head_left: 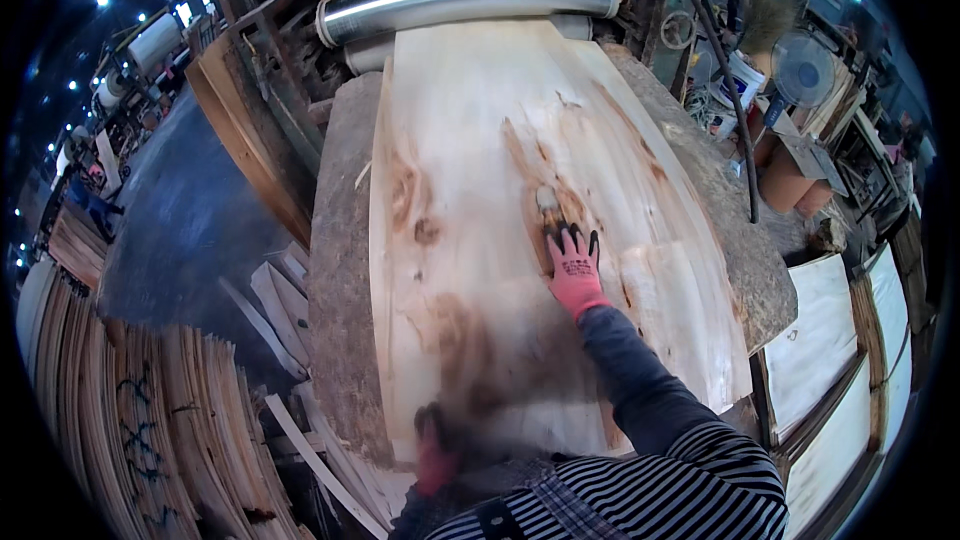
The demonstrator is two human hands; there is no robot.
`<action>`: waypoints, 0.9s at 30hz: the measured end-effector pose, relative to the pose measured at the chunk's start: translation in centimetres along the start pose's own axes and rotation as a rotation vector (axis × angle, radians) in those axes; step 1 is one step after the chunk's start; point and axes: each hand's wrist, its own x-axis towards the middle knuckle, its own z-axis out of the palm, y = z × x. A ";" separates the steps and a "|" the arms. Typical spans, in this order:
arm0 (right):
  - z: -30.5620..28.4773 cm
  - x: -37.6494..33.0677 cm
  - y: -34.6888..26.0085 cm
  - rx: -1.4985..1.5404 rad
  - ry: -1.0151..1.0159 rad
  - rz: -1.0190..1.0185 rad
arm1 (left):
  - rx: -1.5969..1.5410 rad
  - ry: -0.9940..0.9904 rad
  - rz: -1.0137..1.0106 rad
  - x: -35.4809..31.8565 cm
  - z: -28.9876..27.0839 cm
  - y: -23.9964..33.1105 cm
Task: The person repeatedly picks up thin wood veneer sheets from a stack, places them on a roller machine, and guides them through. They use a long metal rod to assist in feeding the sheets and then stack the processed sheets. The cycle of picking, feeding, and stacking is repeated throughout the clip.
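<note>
A wide, pale wood veneer sheet (480,130) with brown knots and streaks covers most of the worktable, its far end reaching the shiny metal roller (470,2). On the sheet, right of its middle, rests my right hand (577,275) in a pink glove with dark fingertips. Its fingers are stretched forward and slightly apart beside a brown knot, holding nothing. My left hand (436,455), also in a pink and dark glove, is at the sheet's near left corner. Blur hides its fingers, so I cannot tell whether it grips the edge.
Upright veneer stacks (180,420) stand at the lower left, with loose offcut strips (285,315) beside the table (340,240). Pale boards (815,340) lean at the lower right. A dark rod (735,90) slants down past the table's right side, near a fan (803,70) and a white bucket (740,80).
</note>
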 end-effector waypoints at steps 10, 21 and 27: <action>-6.9 -20.5 0.0 0.274 -0.313 -0.195 | -0.789 -0.062 -0.088 2.1 -3.7 3.2; -16.4 -30.7 0.2 1.077 0.196 0.528 | -0.936 -0.648 0.135 -2.0 -8.9 18.9; -21.2 -30.7 -2.0 0.146 0.282 -0.299 | -1.211 -0.579 0.030 -5.0 -16.7 13.2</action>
